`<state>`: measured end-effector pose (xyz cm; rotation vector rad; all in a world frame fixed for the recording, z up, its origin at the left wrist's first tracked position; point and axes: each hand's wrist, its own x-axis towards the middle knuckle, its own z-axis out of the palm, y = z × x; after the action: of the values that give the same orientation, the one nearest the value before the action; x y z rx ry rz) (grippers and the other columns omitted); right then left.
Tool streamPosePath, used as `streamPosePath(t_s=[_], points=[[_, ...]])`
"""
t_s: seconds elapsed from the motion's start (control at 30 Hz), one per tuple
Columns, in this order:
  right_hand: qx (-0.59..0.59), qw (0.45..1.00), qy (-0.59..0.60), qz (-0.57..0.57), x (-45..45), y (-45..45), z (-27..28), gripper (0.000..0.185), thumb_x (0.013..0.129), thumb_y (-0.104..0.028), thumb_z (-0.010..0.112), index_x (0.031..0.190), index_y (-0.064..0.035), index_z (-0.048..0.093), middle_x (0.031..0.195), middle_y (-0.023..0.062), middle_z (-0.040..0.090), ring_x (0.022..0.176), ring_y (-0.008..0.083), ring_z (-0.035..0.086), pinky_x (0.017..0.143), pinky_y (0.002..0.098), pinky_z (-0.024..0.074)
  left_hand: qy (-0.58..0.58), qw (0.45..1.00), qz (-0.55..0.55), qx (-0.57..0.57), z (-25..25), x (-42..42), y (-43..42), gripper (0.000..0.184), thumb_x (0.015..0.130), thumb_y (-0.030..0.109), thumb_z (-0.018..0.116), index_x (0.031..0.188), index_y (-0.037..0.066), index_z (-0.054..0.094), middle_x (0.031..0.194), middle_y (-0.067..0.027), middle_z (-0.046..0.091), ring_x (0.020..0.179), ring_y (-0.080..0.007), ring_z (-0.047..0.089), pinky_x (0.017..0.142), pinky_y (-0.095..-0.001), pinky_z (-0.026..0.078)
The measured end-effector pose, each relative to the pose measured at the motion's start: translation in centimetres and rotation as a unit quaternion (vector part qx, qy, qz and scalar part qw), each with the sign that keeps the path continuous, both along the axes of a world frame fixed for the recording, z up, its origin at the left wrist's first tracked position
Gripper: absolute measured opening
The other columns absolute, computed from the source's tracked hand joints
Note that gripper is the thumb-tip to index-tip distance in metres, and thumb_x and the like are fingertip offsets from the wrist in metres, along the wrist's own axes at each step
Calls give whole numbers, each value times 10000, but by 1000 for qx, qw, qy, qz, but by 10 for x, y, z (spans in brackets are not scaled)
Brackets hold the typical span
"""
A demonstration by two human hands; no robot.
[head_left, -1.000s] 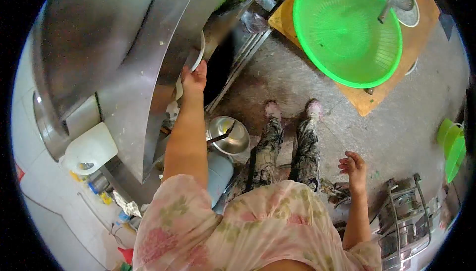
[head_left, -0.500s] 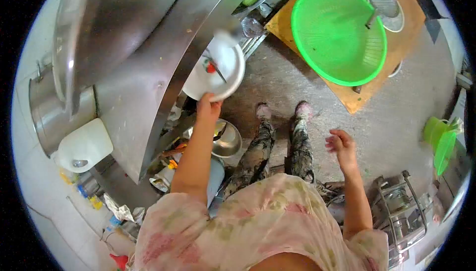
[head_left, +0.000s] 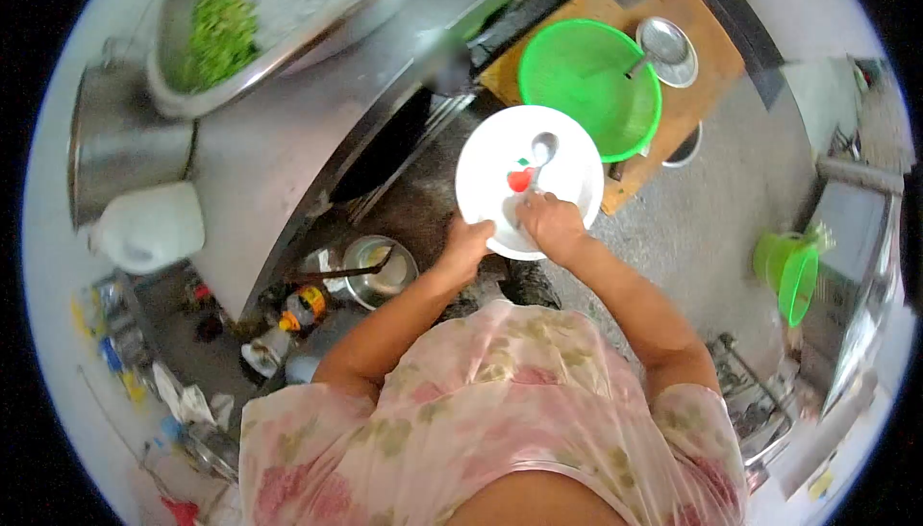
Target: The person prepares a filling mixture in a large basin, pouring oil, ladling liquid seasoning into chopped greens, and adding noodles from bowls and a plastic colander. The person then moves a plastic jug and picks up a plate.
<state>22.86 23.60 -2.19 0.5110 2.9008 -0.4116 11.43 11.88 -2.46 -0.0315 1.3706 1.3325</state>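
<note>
A white basin point(head_left: 486, 165) with a red and green print is held out in front of the body. My left hand point(head_left: 469, 240) grips its near left rim. Inside the basin my right hand point(head_left: 553, 223) is closed on the handle of a metal spoon point(head_left: 545, 147), whose bowl points away from me. Just beyond the basin's right side is a green plastic colander point(head_left: 586, 84).
The colander and a strainer point(head_left: 663, 41) on a dish share a wooden table point(head_left: 711, 74). At the left are a steel counter point(head_left: 260, 161), a tray of chopped greens point(head_left: 223, 31) and a white jug point(head_left: 154, 228). A steel bowl point(head_left: 382, 273) sits low; a green bucket point(head_left: 772, 259) stands right.
The white basin has come out from beside the counter to the front of the body. My right hand has moved up and left from my side and taken hold of the spoon. The view has shifted.
</note>
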Motion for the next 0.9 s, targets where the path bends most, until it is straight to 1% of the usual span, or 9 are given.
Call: streamPosePath(t_s=[0.1,0.27,0.3,0.33,0.4,0.47,0.57,0.77,0.9], points=[[-33,994,-77,65,-5,1,28,157,741,-111,507,895,-97,537,891,101,560,837,256,581,609,365,508,60,998,-13,-16,-18,8,-8,510,681,-23,479,1179,1,370,1009,-118,528,895,-199,531,751,-314,453],[-47,995,79,30,0,-1,50,187,722,-94,528,907,-92,551,829,91,556,772,253,575,585,351,481,28,997,-14,-77,43,3,-20,487,676,-23,475,1157,-12,404,979,-107,546,859,-199,562,685,-307,477],[-63,990,127,6,2,-2,59,209,713,-77,545,922,-89,562,811,99,558,741,256,575,577,335,476,76,993,68,-63,28,9,-32,297,693,45,530,976,-44,540,861,-79,579,754,-170,555,658,-299,445],[-79,982,173,-18,4,-3,69,233,705,-60,562,936,-86,573,793,107,561,710,258,575,568,319,472,62,995,75,-3,29,5,-46,331,696,49,528,1005,-70,521,901,-107,580,783,-195,561,705,-313,448],[-219,942,224,-124,19,0,84,189,754,-58,564,943,-51,566,770,64,573,692,189,569,576,287,457,41,992,113,-27,13,-4,-78,381,712,53,524,1066,-80,477,985,-132,556,857,-211,557,755,-335,447],[-360,865,227,-266,41,5,93,218,762,-82,566,979,-63,564,803,47,581,711,150,552,600,285,461,100,985,135,-38,65,-15,-93,437,716,42,495,1132,-65,416,1075,-145,509,962,-239,523,822,-358,442],[-389,793,327,-336,84,20,71,162,814,-95,521,964,-47,561,758,19,551,609,93,490,525,231,419,71,960,271,30,85,-39,-120,566,676,16,475,1222,-11,326,1153,-142,454,1055,-287,487,883,-410,448],[-530,598,273,-536,161,16,33,130,843,-86,479,937,-46,559,684,8,533,466,39,398,386,186,315,136,905,382,124,82,-138,-140,477,699,-24,423,1164,-73,325,1139,-197,445,1045,-322,490,876,-412,476],[-539,558,237,-585,183,-5,5,117,845,-87,479,925,-55,559,672,7,527,463,42,402,389,187,321,77,854,499,126,81,-183,-111,364,805,20,392,1130,-134,333,1135,-254,419,1018,-348,496,877,-407,486]])
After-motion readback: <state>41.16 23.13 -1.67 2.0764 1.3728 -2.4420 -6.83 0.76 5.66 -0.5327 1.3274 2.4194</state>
